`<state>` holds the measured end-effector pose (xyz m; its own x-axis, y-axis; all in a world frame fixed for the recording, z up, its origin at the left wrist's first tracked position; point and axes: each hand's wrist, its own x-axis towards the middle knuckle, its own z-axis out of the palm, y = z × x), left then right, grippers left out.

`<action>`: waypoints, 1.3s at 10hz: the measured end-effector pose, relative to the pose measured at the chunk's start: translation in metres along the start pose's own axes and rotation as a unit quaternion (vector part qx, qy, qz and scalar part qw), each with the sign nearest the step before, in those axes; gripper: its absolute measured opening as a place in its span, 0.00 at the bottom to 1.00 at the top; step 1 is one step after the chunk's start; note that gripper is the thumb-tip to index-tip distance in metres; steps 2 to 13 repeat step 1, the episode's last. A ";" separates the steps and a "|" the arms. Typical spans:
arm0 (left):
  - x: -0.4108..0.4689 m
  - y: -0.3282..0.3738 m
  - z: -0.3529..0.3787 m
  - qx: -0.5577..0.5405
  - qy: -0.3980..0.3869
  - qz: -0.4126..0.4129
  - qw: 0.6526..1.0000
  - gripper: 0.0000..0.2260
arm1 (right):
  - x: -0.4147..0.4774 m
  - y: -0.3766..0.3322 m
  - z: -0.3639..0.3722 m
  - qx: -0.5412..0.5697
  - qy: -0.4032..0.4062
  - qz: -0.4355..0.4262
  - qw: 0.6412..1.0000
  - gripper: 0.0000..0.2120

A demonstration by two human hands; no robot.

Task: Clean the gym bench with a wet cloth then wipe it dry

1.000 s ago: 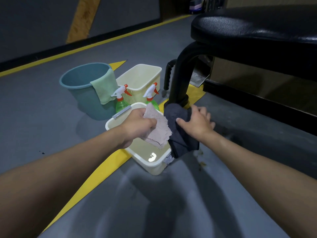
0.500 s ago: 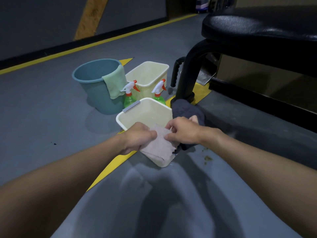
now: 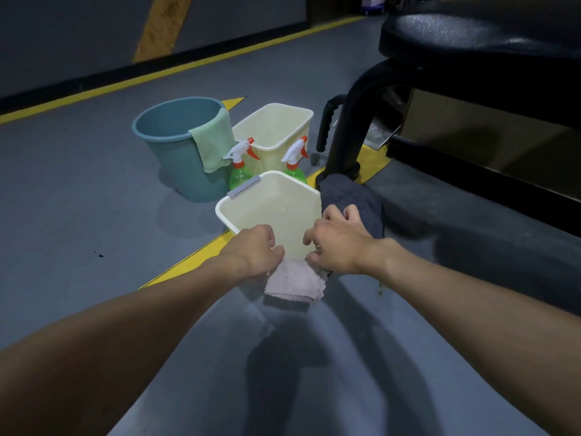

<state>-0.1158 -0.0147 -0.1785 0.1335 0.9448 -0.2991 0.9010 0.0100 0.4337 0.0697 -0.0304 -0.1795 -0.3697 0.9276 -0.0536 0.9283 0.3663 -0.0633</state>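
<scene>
**Both hands now on the pink cloth at the tub's near corner**

Since a second ago your right hand (image 3: 338, 243) has left the dark cloth (image 3: 352, 196) and joined your left hand (image 3: 254, 250) on the pink cloth (image 3: 295, 283), which has come down from above the water to the tub's (image 3: 221, 212) near corner. Your left fingers are curled tight round the cloth's left upper edge. Your right thumb and forefinger pinch its right upper edge, and the other right fingers are loosely bent above the dark cloth. Whether they touch it cannot be told. The pink cloth hangs from both grips over the tub's near corner, its lower edge just above the floor (image 3: 94, 215).

The tub holds clear water. The dark cloth lies against the tub's right side. Just beyond the tub stand two green spray bottles (image 3: 239, 171) with white and orange triggers. Behind them is a cream basket (image 3: 273, 127). Beyond the tub to the left stands a teal bucket (image 3: 176, 152) with a green cloth (image 3: 213, 143) draped over its rim. The bench (image 3: 471, 36) rises beyond the tub to the right, its black leg (image 3: 345, 130) planted by the dark cloth's far end. A yellow line (image 3: 188, 262) on the floor runs under the tub.
</scene>
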 end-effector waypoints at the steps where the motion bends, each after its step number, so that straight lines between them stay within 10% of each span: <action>1: 0.008 0.011 -0.010 -0.004 0.073 0.023 0.997 0.06 | 0.006 0.003 -0.006 0.049 0.021 0.014 0.998 0.14; 13: 0.008 0.011 -0.010 -0.004 0.073 0.023 0.997 0.06 | 0.006 0.003 -0.006 0.049 0.021 0.014 0.998 0.14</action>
